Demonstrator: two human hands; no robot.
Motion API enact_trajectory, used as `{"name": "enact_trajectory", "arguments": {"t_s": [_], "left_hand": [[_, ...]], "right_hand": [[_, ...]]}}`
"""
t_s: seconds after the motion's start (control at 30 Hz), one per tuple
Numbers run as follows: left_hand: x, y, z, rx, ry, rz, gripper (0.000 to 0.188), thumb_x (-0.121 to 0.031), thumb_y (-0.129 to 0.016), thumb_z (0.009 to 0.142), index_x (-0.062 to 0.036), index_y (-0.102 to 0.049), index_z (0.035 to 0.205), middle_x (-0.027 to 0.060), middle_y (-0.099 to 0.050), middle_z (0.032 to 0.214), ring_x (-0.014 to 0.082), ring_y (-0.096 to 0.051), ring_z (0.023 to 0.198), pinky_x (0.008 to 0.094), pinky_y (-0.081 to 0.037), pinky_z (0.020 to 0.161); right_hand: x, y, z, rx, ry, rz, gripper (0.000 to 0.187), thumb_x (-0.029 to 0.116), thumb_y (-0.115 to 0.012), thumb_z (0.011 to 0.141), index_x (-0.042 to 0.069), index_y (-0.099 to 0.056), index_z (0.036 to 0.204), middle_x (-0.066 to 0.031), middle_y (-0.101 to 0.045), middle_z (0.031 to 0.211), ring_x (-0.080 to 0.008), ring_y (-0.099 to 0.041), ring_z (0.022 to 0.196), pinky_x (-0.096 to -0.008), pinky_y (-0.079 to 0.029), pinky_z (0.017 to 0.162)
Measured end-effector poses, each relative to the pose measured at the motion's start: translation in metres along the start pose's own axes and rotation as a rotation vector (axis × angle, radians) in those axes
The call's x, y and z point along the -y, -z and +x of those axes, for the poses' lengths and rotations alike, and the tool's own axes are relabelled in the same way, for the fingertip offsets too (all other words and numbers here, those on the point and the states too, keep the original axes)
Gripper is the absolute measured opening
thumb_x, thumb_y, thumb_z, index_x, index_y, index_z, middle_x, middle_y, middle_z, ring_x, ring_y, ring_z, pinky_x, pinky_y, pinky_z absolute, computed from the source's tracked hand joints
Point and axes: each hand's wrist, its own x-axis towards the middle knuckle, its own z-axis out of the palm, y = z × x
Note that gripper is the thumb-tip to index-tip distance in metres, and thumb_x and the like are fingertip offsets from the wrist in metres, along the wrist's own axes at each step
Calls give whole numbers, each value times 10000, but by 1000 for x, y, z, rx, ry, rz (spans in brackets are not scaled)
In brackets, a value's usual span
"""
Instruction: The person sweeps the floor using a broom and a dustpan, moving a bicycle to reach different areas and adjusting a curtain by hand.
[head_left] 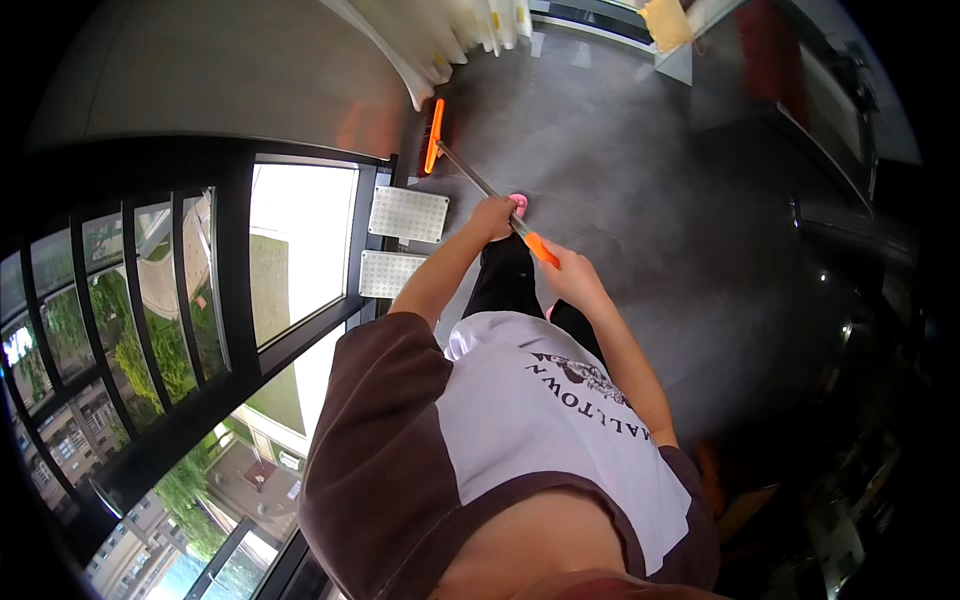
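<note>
A floor brush (pixel 434 137) with an orange head and dark bristles stands on the floor at the far left, by the foot of the wall. Its metal handle slants back toward me and ends in an orange grip. My left hand (pixel 492 217) is closed round the shaft partway along. Closer to me, my right hand (pixel 572 278) wraps the orange grip at the end. Below my hands a pink slipper (pixel 519 204) shows on one foot.
Two white perforated plates (pixel 409 214) sit beside the window frame on the left. A pale curtain (pixel 440 45) hangs at the far end, near the brush head. Grey floor (pixel 640 190) stretches right toward dark furniture, and a wall panel (pixel 220 80) borders the far left.
</note>
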Motion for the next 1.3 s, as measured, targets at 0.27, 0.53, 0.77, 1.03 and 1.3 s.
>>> {"name": "enact_trajectory", "arguments": {"t_s": [0.27,0.53,0.77,1.03,1.3], "left_hand": [[40,32,0,-86,77,-159,223,-93,-518,547,-53,-503,767,110,-519,783,288,-492,745,364,-402,649],[48,48,6,-8,96,-111,207,-114,-547,561,-51,-491,750,104,-516,781,285,-500,747,372,-407,642],[73,6,11,109,144,-2,238,-110,-555,590,-56,-486,810,95,-486,858,285,-489,783,360,-413,672],[8,-34,25,97,67,-130,243,-115,-555,606,-151,-528,845,92,-481,864,284,-482,783,359,-401,665],[-139,-56,51,259,-253,-178,233,-91,-552,596,-139,-527,823,92,-475,836,276,-476,784,359,-405,648]], "right_hand": [[62,8,46,96,-99,-84,383,152,-460,698,140,-429,1080,-203,-522,729,-354,-494,686,-386,-389,609],[49,1,62,101,-58,18,395,156,-478,695,46,-422,1070,-192,-521,890,-303,-492,851,-316,-375,738],[34,-35,67,127,-66,-84,416,144,-462,701,64,-383,1102,-226,-519,794,-346,-509,724,-371,-402,646],[18,2,26,28,-352,-224,384,178,-458,701,124,-424,1079,-203,-527,805,-334,-509,739,-386,-396,657],[2,65,-67,-184,-686,-174,360,163,-422,708,134,-447,1065,-190,-529,801,-342,-501,738,-395,-392,651]]}}
